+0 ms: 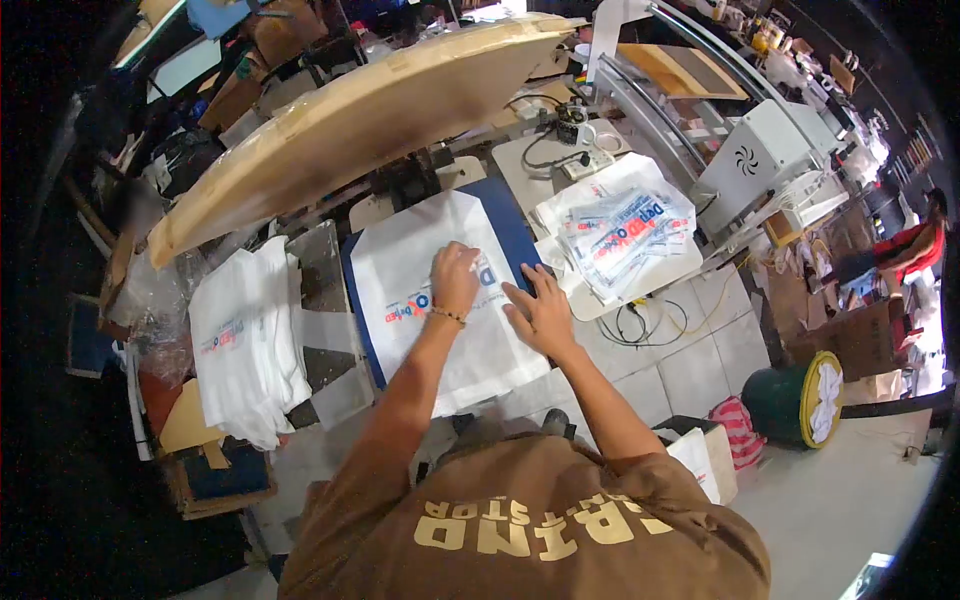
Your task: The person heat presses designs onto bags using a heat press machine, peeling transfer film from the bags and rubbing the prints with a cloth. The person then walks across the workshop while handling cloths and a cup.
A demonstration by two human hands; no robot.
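Note:
A white bag with blue and red print [400, 260] lies flat on a dark blue board [502, 213]. My left hand [456, 278] is over the middle of the print, its fingers curled in and pressed together; whether something small is under them is hidden. On the bag's right edge rests my right hand [540, 310], fingers spread and holding nothing. A stack of white printed bags [245, 335] lies to the left of the board. Printed transfer sheets [632, 232] are piled on a light surface to the right.
Behind the board stands a large tan curved panel [370, 130]. A white machine box with a vent [755, 155] is at the right. Cables [640, 325] hang near the tiled floor, beside a green bin [785, 400]. A person in red [912, 250] is at far right.

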